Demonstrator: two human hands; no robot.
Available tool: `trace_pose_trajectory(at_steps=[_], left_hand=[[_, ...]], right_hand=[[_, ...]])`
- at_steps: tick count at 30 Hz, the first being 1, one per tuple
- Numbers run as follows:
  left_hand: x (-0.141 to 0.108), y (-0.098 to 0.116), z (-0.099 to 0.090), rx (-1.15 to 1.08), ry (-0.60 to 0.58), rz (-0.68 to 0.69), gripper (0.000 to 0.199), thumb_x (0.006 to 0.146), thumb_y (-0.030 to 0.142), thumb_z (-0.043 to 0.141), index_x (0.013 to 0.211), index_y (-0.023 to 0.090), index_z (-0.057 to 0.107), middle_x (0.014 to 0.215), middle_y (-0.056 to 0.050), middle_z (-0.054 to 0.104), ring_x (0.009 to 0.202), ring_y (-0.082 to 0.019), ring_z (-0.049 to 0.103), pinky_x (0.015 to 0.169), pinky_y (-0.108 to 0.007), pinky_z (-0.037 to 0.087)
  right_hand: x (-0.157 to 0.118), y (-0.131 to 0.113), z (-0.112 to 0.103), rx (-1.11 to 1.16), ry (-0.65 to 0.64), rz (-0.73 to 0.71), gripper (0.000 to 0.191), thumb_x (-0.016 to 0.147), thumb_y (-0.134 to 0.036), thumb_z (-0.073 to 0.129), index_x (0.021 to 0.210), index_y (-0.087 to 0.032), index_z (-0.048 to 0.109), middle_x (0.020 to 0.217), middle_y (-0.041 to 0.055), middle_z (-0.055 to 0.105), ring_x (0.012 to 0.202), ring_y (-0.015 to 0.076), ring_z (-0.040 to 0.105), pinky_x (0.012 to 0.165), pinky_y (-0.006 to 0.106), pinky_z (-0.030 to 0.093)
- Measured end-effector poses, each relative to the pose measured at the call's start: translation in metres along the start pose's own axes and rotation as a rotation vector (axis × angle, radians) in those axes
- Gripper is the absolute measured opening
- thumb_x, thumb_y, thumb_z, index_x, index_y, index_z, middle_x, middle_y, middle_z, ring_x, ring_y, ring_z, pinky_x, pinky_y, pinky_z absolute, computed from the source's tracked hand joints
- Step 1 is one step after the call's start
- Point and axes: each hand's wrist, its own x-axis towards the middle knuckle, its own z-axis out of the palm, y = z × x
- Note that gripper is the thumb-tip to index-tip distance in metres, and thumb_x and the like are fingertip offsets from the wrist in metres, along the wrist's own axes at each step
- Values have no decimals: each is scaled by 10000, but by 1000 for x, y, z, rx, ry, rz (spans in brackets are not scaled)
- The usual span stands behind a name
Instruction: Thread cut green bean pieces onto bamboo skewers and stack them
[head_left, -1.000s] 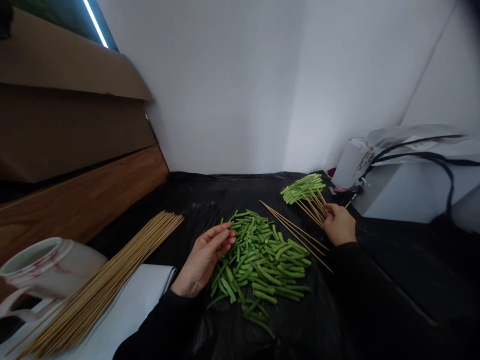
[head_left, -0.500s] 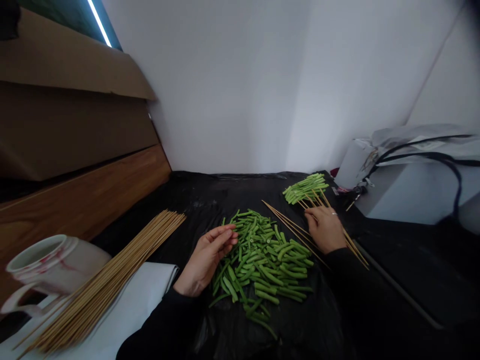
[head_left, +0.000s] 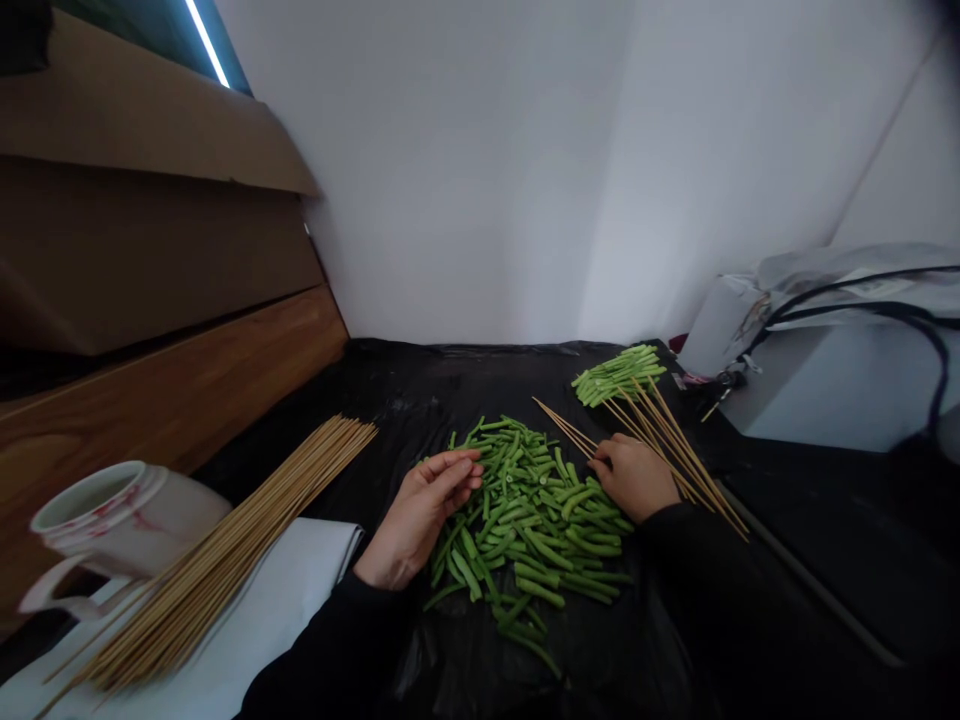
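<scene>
A loose pile of cut green bean pieces (head_left: 540,530) lies on the black plastic sheet in front of me. My left hand (head_left: 427,505) is at the pile's left edge, its thumb and fingers pinched together; whatever they may hold is hidden. Right of the pile, my right hand (head_left: 637,478) is closed, with its fingertips on the loose bamboo skewers (head_left: 564,426) whose points face up and left. Beyond that hand, several more skewers (head_left: 679,445) run up to a flat row of green beans on skewers (head_left: 618,374).
A thick bundle of bamboo skewers (head_left: 240,545) rests on folded white paper (head_left: 300,570) at left, by a tilted mug (head_left: 127,520). A cardboard box (head_left: 150,240) stands behind. At right are a white box (head_left: 817,370) with black cables and a dark flat object (head_left: 847,560).
My right hand has moved left and slightly down, from the skewers by the flat row to the loose skewers near the pile. The left hand keeps its pinch. The view has shifted slightly.
</scene>
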Motion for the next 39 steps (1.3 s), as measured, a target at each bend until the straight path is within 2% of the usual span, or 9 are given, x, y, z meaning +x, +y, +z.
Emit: trace_pose_trajectory(at_steps=[5, 10, 13, 17, 22, 28, 33, 36, 39], left_hand=[[-1, 0, 1, -1, 6, 1, 257, 696, 272, 779, 920, 154, 739, 829, -49, 700, 745, -96, 612, 686, -179, 464], [-1, 0, 1, 12, 6, 3, 275, 686, 287, 784, 923, 156, 738, 836, -51, 705, 740, -98, 616, 686, -190, 461], [-1, 0, 0, 9, 5, 6, 263, 690, 278, 778, 920, 156, 738, 837, -54, 705, 737, -102, 617, 687, -196, 461], [0, -2, -1, 5, -12, 15, 255, 706, 281, 766, 930, 161, 738, 847, -57, 704, 749, -109, 615, 695, -200, 461], [0, -3, -2, 11, -15, 18, 246, 719, 281, 758, 933, 161, 735, 849, -51, 700, 752, -97, 610, 696, -187, 456], [0, -3, 0, 23, -14, 42, 247, 708, 286, 765, 918, 158, 738, 824, -49, 699, 740, -102, 607, 689, -192, 457], [0, -4, 0, 47, -15, 43, 266, 714, 328, 758, 917, 158, 738, 844, -55, 696, 749, -107, 609, 689, -195, 456], [-1, -4, 1, 81, 12, 68, 315, 752, 416, 706, 926, 154, 734, 889, -69, 695, 746, -112, 609, 656, -197, 450], [-1, -4, 3, 89, 15, 100, 395, 778, 489, 652, 940, 138, 731, 890, -83, 691, 724, -118, 604, 624, -203, 448]], right_hand=[[1, 0, -6, 34, 21, 38, 172, 807, -231, 534, 664, -210, 628, 729, 29, 608, 694, 157, 574, 582, 260, 347], [5, 0, -16, 117, 100, 79, 151, 848, -284, 483, 827, -214, 615, 716, 11, 639, 666, 159, 597, 591, 260, 372], [7, -3, -25, 302, 230, 79, 191, 868, -286, 462, 965, -200, 602, 730, 14, 656, 635, 159, 607, 598, 265, 415], [7, -7, -34, 561, 420, 50, 234, 899, -307, 455, 981, -207, 650, 889, 52, 684, 737, 166, 641, 666, 289, 498], [3, -15, -35, 773, 472, 96, 249, 907, -290, 472, 1039, -203, 665, 936, 56, 682, 717, 148, 648, 595, 272, 538], [1, -19, -42, 487, 626, -20, 251, 901, -206, 492, 1085, -233, 660, 999, 53, 695, 956, 190, 637, 890, 355, 497], [-1, -13, -41, 105, 661, -146, 218, 873, -185, 529, 1020, -226, 685, 1049, 98, 644, 1008, 232, 572, 890, 382, 440], [-2, -15, -39, 1, 603, -297, 252, 870, -120, 484, 1041, -197, 652, 1075, 95, 638, 1007, 219, 554, 899, 378, 395], [-4, -21, -38, -48, 562, -415, 297, 869, -87, 472, 1116, -171, 615, 964, 74, 658, 942, 205, 550, 855, 364, 374]])
